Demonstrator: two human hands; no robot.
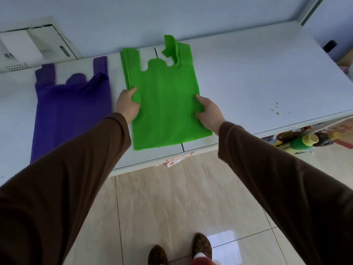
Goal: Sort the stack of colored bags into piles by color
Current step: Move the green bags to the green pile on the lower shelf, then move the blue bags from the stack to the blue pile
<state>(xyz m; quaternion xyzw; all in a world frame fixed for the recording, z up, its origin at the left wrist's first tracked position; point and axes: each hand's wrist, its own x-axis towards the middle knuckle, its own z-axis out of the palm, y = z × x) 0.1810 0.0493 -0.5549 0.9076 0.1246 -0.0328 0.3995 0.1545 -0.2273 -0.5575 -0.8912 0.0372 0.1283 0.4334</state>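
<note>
Soft, light green bags [164, 104], likely limp and slippery between layers; pinched at both side edges by left hand [127, 104] and right hand [209, 113]; best taken there.

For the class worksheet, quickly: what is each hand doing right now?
Left hand: grips the left edge of the green bags.
Right hand: grips the right edge of the green bags.

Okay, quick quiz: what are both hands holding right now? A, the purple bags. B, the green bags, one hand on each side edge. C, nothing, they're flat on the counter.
B: the left hand and right hand each grip a side edge of the green non-woven vest-style bags.
</note>
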